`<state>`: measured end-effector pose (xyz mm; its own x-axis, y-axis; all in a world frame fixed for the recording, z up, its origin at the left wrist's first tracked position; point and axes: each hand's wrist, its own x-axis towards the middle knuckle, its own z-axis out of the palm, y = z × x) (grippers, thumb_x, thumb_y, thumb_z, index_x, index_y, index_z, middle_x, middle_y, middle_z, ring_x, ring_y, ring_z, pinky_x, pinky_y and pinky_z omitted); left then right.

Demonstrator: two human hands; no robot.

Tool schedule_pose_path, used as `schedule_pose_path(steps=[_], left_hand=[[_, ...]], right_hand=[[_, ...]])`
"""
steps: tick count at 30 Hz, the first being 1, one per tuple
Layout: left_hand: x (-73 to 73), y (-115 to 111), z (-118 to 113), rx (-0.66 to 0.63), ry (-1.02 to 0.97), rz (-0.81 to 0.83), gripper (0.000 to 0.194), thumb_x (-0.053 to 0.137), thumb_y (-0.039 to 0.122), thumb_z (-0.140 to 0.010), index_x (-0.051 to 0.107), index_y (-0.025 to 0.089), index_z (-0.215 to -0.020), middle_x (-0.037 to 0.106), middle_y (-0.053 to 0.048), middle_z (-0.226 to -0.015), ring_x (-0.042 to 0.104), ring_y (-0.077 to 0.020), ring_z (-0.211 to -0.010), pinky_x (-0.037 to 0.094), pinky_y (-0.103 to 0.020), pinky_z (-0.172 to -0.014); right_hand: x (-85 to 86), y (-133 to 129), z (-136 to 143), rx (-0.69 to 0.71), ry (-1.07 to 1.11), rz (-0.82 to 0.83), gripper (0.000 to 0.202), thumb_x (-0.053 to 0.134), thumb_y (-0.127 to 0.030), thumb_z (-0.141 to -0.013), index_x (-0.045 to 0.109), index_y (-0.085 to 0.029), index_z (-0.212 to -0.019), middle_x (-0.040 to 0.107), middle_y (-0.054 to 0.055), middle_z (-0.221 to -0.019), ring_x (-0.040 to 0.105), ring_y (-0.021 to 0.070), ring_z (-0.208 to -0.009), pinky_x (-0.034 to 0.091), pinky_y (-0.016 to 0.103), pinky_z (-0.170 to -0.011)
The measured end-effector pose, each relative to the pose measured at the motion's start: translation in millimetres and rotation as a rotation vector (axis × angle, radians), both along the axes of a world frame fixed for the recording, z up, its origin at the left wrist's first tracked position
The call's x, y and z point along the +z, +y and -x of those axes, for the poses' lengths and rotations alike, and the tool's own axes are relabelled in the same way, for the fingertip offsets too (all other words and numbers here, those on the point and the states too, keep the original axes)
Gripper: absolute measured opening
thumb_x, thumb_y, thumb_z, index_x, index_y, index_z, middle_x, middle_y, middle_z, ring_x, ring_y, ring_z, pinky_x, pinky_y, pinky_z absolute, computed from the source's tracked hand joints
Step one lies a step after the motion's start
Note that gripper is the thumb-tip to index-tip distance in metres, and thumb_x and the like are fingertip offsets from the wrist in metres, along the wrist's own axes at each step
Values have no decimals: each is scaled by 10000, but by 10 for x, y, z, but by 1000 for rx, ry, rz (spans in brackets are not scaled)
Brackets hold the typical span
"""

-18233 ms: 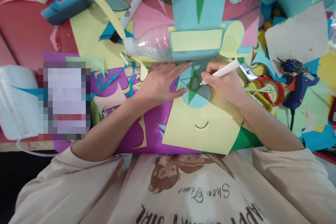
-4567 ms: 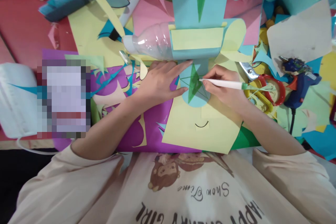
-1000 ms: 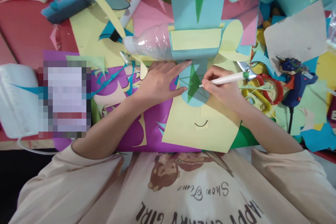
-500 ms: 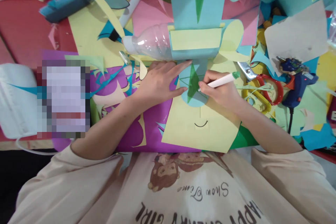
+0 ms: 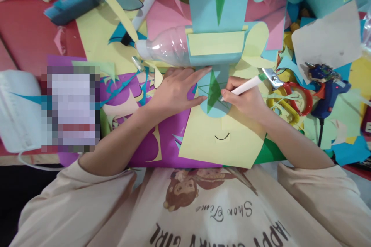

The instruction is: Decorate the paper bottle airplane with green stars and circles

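My right hand (image 5: 243,94) is closed round a white marker (image 5: 247,85) with a green end, its tip down at a blue paper piece (image 5: 216,112) with a rounded lower end. On that piece is a star outline (image 5: 213,90), its middle part coloured green. My left hand (image 5: 176,88) lies flat with fingers spread, thumb and index fingertips at the blue piece's left edge. Under the blue piece is a pale yellow sheet (image 5: 199,139) with a small curved line drawn on it. Just beyond my hands lies a clear plastic bottle (image 5: 171,46) wrapped in blue and yellow paper.
Red-handled scissors (image 5: 301,98) and a blue glue gun (image 5: 330,100) lie to the right among paper scraps. A black-and-white marker (image 5: 145,9) is at the upper left. A pixelated phone-like object (image 5: 74,108) and a white box (image 5: 21,112) stand left.
My right hand and the marker have shifted very slightly to the right, the marker's far end tilting a little. My left hand stays in place.
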<state>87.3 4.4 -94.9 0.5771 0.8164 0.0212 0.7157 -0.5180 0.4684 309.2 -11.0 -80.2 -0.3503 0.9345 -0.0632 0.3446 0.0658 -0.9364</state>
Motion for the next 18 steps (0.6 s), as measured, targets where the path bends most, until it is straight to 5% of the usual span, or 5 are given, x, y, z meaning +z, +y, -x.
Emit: schedule_pose_path(steps=[18], left_hand=[[-6, -2, 3, 2, 4, -11, 610, 546, 434, -869, 451, 189, -1420, 602, -75, -1001, 577, -269, -996, 429, -425, -932]], right_hand=[[-4, 13, -8, -37, 49, -3, 319, 573, -184, -819, 359, -205, -584, 338, -69, -534, 308, 62, -500, 235, 253, -473]])
